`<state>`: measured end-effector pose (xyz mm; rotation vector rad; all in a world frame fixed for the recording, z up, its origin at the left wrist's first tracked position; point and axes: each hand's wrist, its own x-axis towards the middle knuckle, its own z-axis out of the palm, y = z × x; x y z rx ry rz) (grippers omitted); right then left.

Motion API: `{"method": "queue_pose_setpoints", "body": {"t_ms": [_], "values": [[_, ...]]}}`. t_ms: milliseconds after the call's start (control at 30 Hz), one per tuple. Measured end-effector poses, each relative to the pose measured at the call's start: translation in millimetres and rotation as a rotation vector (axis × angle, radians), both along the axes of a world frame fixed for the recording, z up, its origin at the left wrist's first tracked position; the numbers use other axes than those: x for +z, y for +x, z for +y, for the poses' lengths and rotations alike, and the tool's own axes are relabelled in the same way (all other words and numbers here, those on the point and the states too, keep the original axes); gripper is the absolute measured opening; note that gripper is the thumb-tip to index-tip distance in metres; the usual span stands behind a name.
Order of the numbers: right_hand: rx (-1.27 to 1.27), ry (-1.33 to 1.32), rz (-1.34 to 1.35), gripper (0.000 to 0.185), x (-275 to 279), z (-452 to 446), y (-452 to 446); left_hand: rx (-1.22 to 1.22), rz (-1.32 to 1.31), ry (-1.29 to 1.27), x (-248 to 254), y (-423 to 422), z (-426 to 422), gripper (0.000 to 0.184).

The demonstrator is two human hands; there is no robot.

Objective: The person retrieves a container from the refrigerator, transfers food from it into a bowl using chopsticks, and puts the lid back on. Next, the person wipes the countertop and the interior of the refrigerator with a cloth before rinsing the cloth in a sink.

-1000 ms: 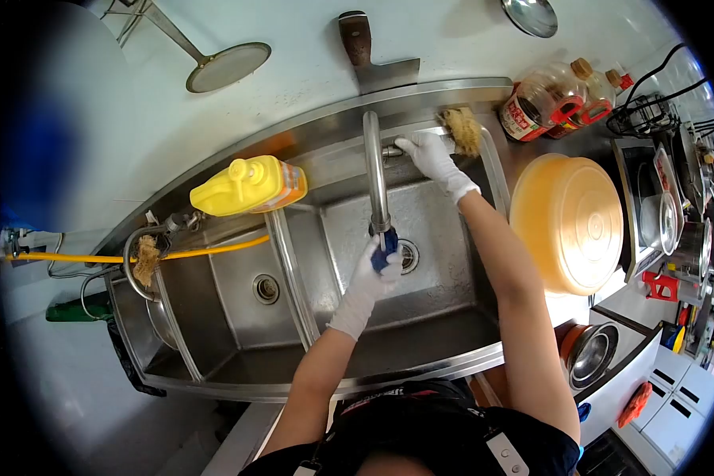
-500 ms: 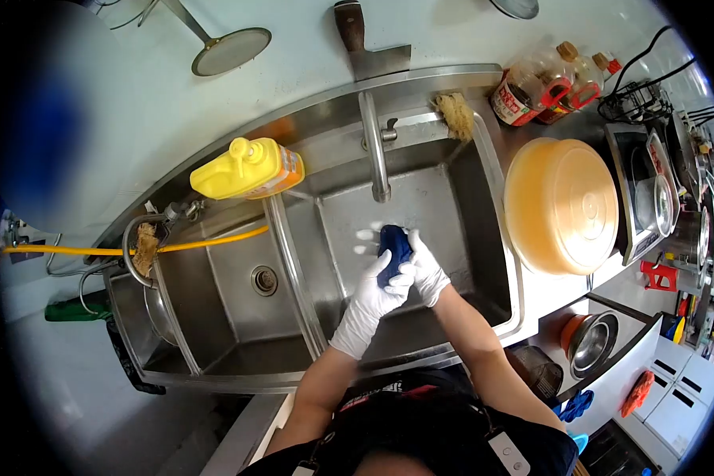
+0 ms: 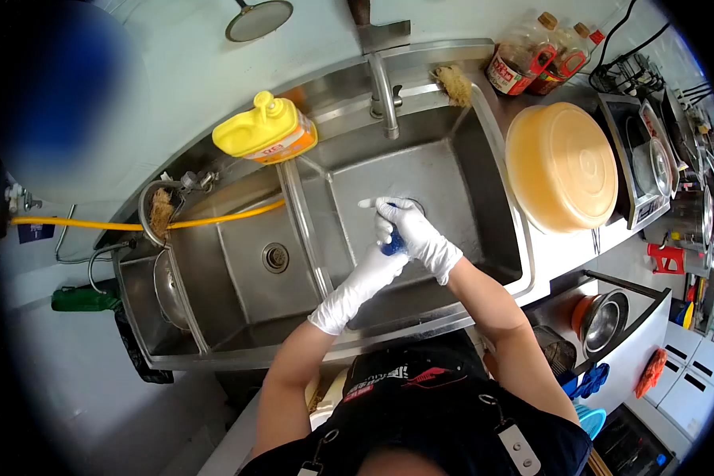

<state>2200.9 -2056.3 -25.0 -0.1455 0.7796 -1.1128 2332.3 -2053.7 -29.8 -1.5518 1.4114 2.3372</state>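
Over the large right-hand sink basin (image 3: 357, 182), my two hands in white gloves are pressed together around a crumpled dark blue cloth (image 3: 393, 244). Only a small part of the cloth shows between the gloves. My left hand (image 3: 377, 274) holds it from below, its fingers mostly hidden by the other hand. Curled over the top of the cloth is my right hand (image 3: 411, 226), with one finger pointing out to the left. Beyond the hands stands the metal faucet (image 3: 385, 103); no water is visible coming from it.
A yellow pump bottle (image 3: 266, 131) stands behind the basin divider. A yellow hose (image 3: 230, 216) runs over the left basin (image 3: 250, 278). A fibre scrubber (image 3: 454, 86) lies at the back right corner. Right of the sink are a large peach-coloured tub (image 3: 559, 166) and sauce bottles (image 3: 523, 59).
My right hand has closed over the blue cloth, so less of it shows now. The camera view has shifted, and the sink's back edge and faucet sit higher in the picture.
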Motion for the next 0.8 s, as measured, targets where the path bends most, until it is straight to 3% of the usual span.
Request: {"method": "queue_pose_setpoints", "body": {"t_ms": [100, 267, 400, 500, 533, 567, 633, 667, 800], "values": [[-0.002, 0.012, 0.101, 0.025, -20.8, 1.1, 12.3, -0.066, -0.101, -0.524, -18.7, 7.9, 13.8, 0.026], [-0.156, 0.144, 0.299, 0.030, -40.6, 3.7, 36.6, -0.260, -0.538, -0.676, -41.1, 10.6, 16.9, 0.028], [-0.285, 0.357, 0.329, 0.025, -56.5, 3.0, 50.9, -0.369, -0.585, -0.838, -38.9, 19.0, 13.6, 0.034], [-0.216, 0.254, 0.063, 0.020, -42.0, 1.3, 44.3, -0.188, -0.430, -0.609, -58.8, 29.1, 2.1, 0.033], [-0.172, 0.132, 0.020, 0.018, -32.0, 5.5, 40.7, -0.017, -0.169, -0.175, -57.4, 36.2, -6.8, 0.034], [-0.061, -0.066, 0.043, 0.019, -21.4, 10.2, 34.2, 0.053, 0.144, -0.029, -42.2, 43.3, -8.2, 0.038], [-0.025, -0.156, -0.019, 0.027, 16.5, 19.9, 26.4, 0.282, 0.551, 0.394, 25.5, 45.9, -7.7, 0.042], [-0.013, -0.247, -0.026, 0.030, 30.6, 21.5, 22.6, 0.359, 0.625, 0.492, 37.1, 48.6, -5.4, 0.037], [-0.004, -0.358, 0.057, 0.030, 64.4, 27.5, 17.2, 0.029, 0.745, 0.525, 41.3, 43.8, -9.1, 0.033]]}}
